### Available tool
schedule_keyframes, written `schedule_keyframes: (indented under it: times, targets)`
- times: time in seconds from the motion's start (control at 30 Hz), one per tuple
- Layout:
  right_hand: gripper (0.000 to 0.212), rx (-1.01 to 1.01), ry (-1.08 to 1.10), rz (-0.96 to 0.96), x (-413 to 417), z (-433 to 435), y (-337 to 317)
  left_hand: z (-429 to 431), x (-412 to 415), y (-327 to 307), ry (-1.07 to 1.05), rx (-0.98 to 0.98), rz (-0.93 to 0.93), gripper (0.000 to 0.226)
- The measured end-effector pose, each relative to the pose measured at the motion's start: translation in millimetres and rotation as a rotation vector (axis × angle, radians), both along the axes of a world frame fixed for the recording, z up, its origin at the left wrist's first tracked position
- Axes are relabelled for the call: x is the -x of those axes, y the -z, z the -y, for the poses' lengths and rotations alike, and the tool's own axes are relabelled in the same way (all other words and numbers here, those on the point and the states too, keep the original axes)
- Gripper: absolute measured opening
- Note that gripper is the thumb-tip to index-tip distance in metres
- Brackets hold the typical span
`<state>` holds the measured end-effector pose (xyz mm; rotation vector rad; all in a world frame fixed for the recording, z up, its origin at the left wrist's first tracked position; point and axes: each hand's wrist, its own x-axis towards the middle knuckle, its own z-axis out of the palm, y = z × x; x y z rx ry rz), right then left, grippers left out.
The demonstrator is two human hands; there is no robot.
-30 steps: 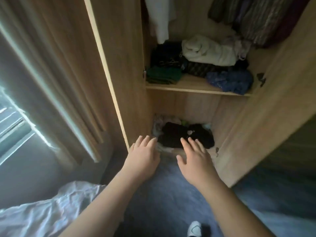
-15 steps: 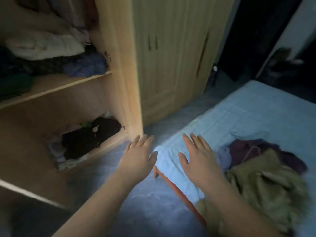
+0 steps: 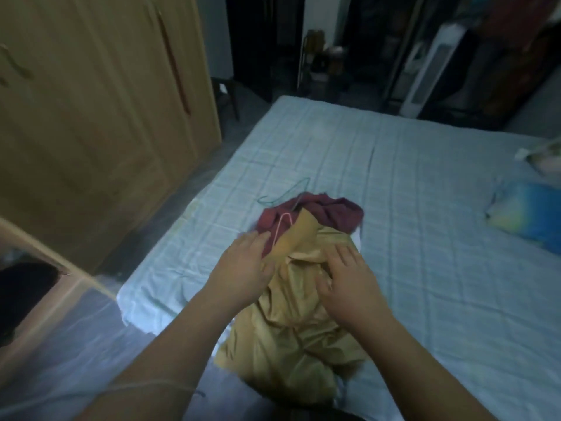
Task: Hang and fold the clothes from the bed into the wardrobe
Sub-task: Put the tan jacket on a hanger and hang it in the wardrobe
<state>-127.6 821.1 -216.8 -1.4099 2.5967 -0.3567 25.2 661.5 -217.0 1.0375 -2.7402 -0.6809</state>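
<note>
**Both hands come down on the yellow garment on the bed**

The crumpled mustard-yellow, slightly shiny garment (image 3: 297, 323) lies heaped near the bed's near corner. Its far end overlaps a rumpled dark-red garment (image 3: 328, 212), with a thin pink wire hanger (image 3: 280, 226) poking up between them and a thin green wire hanger (image 3: 300, 183) just beyond. A second ago both hands hovered before the open wardrobe shelf; the view has since swung to the bed and they have dropped onto the pile. That suggests the next pick-up is starting, with nothing lifted yet. The left hand (image 3: 243, 271) lies flat, fingers straight and together, on the heap's left edge where yellow meets red. The right hand (image 3: 349, 281) rests on the yellow cloth, fingers spread; neither hand seems curled round fabric. The pale-blue checked bed sheet (image 3: 394, 177) surrounds the pile, and the wooden wardrobe doors (image 3: 91, 117) stand to the left.
</note>
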Motion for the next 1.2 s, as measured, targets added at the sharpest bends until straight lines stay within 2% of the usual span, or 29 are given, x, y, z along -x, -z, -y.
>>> schedule_keyframes:
  times: [0.17,0.3,0.53,0.67,0.83,0.97,1.03,1.13,1.2]
  targets:
    - [0.058,-0.048,0.051,0.073,38.8,-4.4,27.9,-2.0,29.1,23.2,0.028,-0.02,-0.077,0.039]
    - [0.062,-0.083,0.062,0.141,45.9,18.2,49.6,20.3,31.9,51.8,0.0,-0.167,-0.033,0.018]
    - [0.061,-0.231,0.022,0.193,51.8,101.5,92.1,95.2,31.0,118.6,-0.118,-0.383,0.041,0.034]
    - [0.056,-0.27,-0.003,0.219,59.3,161.1,120.6,133.7,34.6,163.6,-0.148,-0.493,0.073,0.034]
    - [0.059,-0.403,-0.206,0.214,81.9,229.4,176.9,156.2,42.8,228.4,-0.177,-0.621,0.084,0.021]
    - [0.058,-0.433,-0.482,0.208,95.7,266.8,229.8,151.1,47.9,273.8,-0.123,-0.75,0.072,0.016]
    - [0.057,-0.513,-0.644,0.182,98.6,278.7,257.1,145.0,50.5,290.6,-0.129,-0.764,0.017,0.011]
    - [0.053,-0.658,-0.799,0.008,103.0,283.2,290.4,130.7,55.4,317.1,-0.221,-0.746,-0.04,0.015]
    - [0.043,-0.676,-0.83,-0.113,105.2,280.6,301.2,120.7,57.1,327.3,-0.319,-0.746,-0.03,0.019]
